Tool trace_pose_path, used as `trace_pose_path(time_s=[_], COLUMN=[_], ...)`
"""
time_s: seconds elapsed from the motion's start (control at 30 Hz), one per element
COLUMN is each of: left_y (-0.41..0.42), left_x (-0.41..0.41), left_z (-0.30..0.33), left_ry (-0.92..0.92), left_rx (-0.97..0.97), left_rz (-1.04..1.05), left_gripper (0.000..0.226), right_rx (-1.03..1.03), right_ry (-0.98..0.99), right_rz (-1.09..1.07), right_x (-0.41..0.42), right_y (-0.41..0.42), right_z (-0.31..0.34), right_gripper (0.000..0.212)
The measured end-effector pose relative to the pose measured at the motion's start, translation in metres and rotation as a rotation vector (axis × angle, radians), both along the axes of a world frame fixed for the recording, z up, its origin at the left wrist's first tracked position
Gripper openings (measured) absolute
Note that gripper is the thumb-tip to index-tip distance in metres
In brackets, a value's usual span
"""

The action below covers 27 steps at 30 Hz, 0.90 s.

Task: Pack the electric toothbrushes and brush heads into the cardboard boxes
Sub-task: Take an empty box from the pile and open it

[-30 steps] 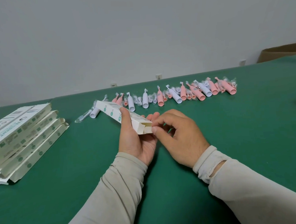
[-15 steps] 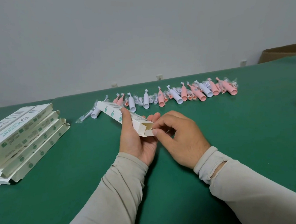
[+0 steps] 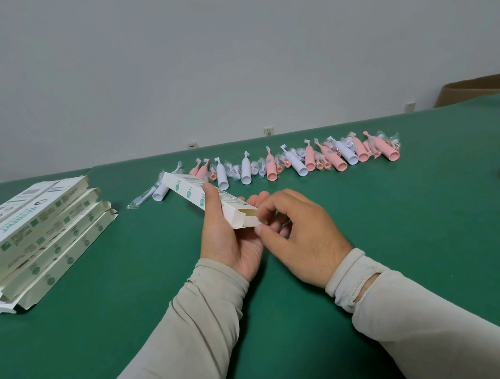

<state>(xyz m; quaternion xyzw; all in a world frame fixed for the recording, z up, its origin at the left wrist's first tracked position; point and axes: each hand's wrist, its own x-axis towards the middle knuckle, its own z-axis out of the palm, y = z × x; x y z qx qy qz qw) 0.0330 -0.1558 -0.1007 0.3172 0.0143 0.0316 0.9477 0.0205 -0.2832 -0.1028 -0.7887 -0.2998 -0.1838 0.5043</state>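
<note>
Green felt covered the table (image 3: 364, 240) where a person in pale long sleeves worked with both hands just above the cloth. Their left hand (image 3: 229, 244) held a long white cardboard box (image 3: 202, 197), thumb curled over its top face and fingers wrapped beneath, so the box slanted away from the hand toward the far left. Its near end was open, and the right hand (image 3: 299, 239), touching the left at the fingertips, pinched the small end flap (image 3: 253, 229) between thumb and forefinger. Beyond both hands, near the table's far edge, lay a row of electric toothbrushes (image 3: 300, 162), some pink and some white, with small brush heads in clear wrappers mixed among them. Far to the left of the left hand sat a stack of white boxes (image 3: 39, 233) with green print, fanned like steps. Far beyond the right hand, past the table's edge, a brown carton (image 3: 478, 87) stood against the grey wall.
</note>
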Motion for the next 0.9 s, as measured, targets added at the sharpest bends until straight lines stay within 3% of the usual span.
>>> trace_pose_path(time_s=[0.5,0.9], left_y=[-0.006,-0.011], left_x=[-0.008,-0.007], left_z=[0.01,0.008], left_ry=[0.081,0.112], left_rx=[0.046,0.005], left_rz=[-0.08,-0.091], left_gripper=[0.066,0.075], right_rx=[0.035,0.04], right_ry=[-0.01,-0.032], right_rz=[-0.071,-0.176], right_x=[-0.001,0.0], right_y=[-0.002,-0.002], right_z=[0.004,0.004], right_gripper=[0.009,0.024])
